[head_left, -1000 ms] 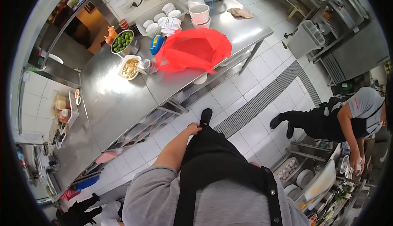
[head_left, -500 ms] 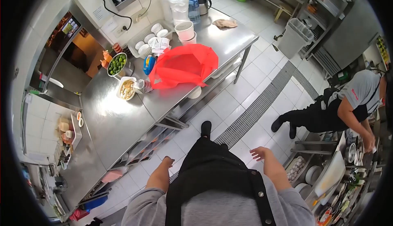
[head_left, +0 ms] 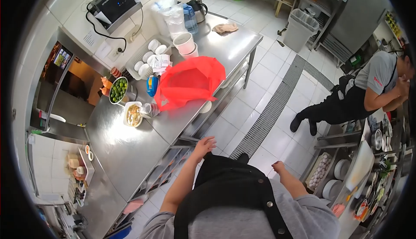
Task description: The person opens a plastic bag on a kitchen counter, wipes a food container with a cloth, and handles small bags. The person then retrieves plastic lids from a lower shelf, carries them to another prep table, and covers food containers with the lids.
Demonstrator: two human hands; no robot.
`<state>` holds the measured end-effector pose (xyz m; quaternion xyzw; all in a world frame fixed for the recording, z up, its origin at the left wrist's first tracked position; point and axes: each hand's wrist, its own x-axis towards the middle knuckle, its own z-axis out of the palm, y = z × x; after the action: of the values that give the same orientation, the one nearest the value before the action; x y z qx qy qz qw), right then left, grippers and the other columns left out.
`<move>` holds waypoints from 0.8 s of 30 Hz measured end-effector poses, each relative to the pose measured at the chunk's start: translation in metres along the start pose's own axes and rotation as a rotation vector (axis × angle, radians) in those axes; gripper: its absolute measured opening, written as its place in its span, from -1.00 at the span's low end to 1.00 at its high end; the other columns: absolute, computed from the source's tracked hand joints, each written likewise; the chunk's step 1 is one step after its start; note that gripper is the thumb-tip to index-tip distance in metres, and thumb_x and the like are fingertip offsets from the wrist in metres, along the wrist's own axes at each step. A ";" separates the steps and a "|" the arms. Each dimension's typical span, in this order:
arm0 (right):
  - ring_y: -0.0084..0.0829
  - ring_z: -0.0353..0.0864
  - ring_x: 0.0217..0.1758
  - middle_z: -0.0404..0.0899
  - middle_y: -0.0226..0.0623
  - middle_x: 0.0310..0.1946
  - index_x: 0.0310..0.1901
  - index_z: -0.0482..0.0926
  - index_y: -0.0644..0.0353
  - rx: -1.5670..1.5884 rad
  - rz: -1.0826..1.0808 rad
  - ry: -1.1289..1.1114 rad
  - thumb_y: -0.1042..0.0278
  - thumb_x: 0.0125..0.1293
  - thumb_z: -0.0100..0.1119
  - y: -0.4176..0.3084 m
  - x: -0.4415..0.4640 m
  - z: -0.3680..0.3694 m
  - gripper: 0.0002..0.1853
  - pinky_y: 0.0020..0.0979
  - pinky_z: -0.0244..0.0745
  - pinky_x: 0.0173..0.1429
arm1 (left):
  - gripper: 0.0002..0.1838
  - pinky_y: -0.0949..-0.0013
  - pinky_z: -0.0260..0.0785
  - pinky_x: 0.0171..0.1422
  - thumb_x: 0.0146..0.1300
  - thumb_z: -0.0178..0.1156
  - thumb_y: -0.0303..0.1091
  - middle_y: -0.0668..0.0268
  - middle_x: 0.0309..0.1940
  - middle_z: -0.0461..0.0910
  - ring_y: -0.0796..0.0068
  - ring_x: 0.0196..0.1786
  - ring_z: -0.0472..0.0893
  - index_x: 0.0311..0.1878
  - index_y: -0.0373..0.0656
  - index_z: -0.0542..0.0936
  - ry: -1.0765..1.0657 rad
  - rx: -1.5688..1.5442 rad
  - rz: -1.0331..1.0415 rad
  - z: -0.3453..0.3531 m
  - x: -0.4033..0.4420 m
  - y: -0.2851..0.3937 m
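My left hand (head_left: 203, 147) is in front of the steel table's near edge, below the red bag, with nothing in it and its fingers apart. My right hand (head_left: 278, 166) hangs over the floor on the right, small in view, its fingers too indistinct to read. On the steel table (head_left: 125, 152) lies the open red bag (head_left: 184, 83). Beside it are a blue tape dispenser (head_left: 151, 86), a white dish of food (head_left: 133, 114), a metal pot of limes (head_left: 118, 90) and stacked white tubs (head_left: 185, 44).
A co-worker (head_left: 368, 87) stands at the right by a counter with a white cutting board (head_left: 360, 165). An egg tray (head_left: 320, 170) sits on the shelf below. A grey bin (head_left: 300, 30) stands farther back, near a floor drain (head_left: 273, 104). A printer (head_left: 113, 5) is on the wall.
The view has turned, bringing the printer into sight. My left hand has risen and swung forward towards the table. The co-worker's hands have moved up near the face.
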<state>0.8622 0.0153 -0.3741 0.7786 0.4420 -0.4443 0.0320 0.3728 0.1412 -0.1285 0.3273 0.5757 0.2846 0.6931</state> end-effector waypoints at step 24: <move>-0.38 0.65 -0.42 0.66 -0.29 -0.42 -0.25 0.68 0.13 0.173 0.070 -0.108 0.18 0.13 0.30 -0.288 0.011 -0.017 -0.77 -0.22 0.56 -0.38 | -0.56 0.36 0.42 0.12 0.30 0.20 -0.36 0.08 -0.07 0.60 0.34 0.00 0.60 0.21 -0.26 0.43 -0.127 0.310 0.241 -0.141 0.009 0.083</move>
<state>0.6689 0.2050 -0.2732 0.7683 0.3721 -0.5208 0.0038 0.2339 0.2178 -0.0872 0.5139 0.5245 0.2524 0.6301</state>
